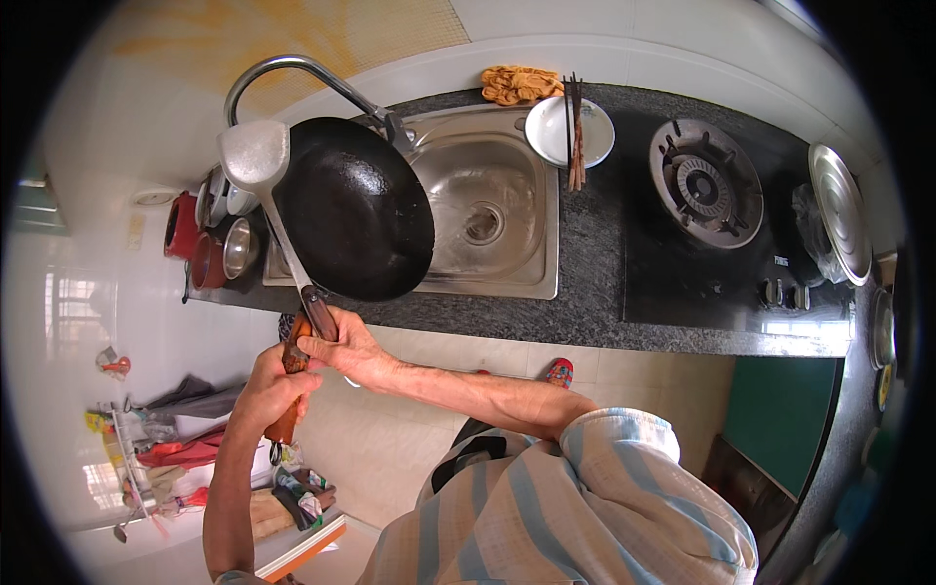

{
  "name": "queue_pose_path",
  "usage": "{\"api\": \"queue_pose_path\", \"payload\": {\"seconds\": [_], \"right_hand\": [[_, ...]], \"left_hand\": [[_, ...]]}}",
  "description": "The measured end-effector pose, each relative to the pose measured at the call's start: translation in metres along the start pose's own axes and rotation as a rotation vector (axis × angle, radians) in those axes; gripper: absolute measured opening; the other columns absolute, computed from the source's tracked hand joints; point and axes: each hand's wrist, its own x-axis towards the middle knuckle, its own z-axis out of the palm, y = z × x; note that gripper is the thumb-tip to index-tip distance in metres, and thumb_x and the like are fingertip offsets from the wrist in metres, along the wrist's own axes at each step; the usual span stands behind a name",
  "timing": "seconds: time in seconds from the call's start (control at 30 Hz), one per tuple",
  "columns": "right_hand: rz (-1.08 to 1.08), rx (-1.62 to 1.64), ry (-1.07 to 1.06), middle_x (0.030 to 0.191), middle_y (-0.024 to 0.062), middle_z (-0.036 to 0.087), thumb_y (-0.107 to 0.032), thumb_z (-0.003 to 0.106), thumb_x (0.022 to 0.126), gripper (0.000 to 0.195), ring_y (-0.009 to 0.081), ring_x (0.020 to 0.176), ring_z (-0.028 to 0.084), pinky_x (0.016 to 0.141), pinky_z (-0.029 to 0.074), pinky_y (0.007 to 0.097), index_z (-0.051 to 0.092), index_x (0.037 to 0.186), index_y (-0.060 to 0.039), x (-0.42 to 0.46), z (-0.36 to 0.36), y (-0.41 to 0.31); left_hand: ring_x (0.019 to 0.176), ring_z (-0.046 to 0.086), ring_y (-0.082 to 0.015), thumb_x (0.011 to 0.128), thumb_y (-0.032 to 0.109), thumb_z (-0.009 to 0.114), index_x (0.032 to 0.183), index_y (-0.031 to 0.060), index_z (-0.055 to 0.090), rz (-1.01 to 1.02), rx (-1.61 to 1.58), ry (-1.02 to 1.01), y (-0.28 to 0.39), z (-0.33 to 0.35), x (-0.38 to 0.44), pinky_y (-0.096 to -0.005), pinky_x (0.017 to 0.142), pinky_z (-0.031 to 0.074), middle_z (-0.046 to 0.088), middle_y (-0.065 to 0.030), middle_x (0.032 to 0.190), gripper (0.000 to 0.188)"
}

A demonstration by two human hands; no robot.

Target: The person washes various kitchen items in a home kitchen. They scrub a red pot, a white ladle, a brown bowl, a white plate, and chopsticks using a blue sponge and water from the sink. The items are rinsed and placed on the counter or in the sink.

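My left hand is wrapped around the brown wooden handle of a black wok. The wok's dark inside faces up, over the left part of the stainless-steel sink. In my right hand is the dark handle of a metal wok spatula. Its broad blade extends past the wok's left rim, and its shaft crosses in front of that rim. My two hands are close together, and the spatula handle lies against the upper end of the wok handle.
A curved chrome faucet rises behind the wok. Right of the sink stand a white bowl with chopsticks across it, an orange cloth and a gas burner. A metal lid leans at far right; pots stand left.
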Motion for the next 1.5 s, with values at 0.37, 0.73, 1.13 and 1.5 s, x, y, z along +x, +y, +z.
{"api": "queue_pose_path", "payload": {"seconds": [0.37,0.73,1.13,1.5], "right_hand": [[-0.055,0.023,-0.072,0.082,-0.0021,0.050,-0.011,0.061,0.087,0.017,0.0060,0.075,0.047,0.061,0.045,0.0243,0.048,0.095,-0.0034,-0.008,-0.010,0.010],[0.072,-0.408,0.187,0.075,0.0014,0.053,-0.011,0.063,0.085,0.017,0.0088,0.071,0.050,0.063,0.046,0.0272,0.051,0.092,-0.0013,-0.058,-0.038,-0.019],[0.031,-0.551,0.562,0.082,0.0021,0.057,-0.015,0.064,0.085,0.020,0.0092,0.074,0.052,0.066,0.047,0.0252,0.054,0.096,-0.0023,-0.048,-0.088,0.010],[0.217,-0.320,0.965,0.102,0.0137,0.060,-0.021,0.059,0.088,0.031,0.0235,0.093,0.063,0.076,0.056,0.0370,0.049,0.105,0.0026,-0.025,-0.101,0.026]], "left_hand": [[0.041,0.051,-0.0131,0.076,0.001,0.059,0.096,-0.0011,0.049,-0.020,0.089,0.136,-0.012,0.020,-0.007,-0.0284,0.037,0.041,0.054,-0.0059,0.067,0.023],[0.040,0.048,-0.0149,0.079,0.008,0.060,0.087,0.0020,0.046,-0.014,-0.606,-0.160,-0.056,0.081,0.019,-0.0284,0.038,0.039,0.049,-0.0053,0.054,0.017],[0.044,0.050,-0.0134,0.078,0.008,0.057,0.098,0.0003,0.049,0.150,-0.622,-0.488,-0.089,0.088,0.111,-0.0276,0.041,0.042,0.051,-0.0048,0.060,0.023],[0.042,0.050,-0.0139,0.072,0.004,0.063,0.094,0.0008,0.046,0.225,-0.453,-0.604,-0.157,0.042,0.208,-0.0303,0.038,0.043,0.051,-0.0053,0.061,0.028]]}}
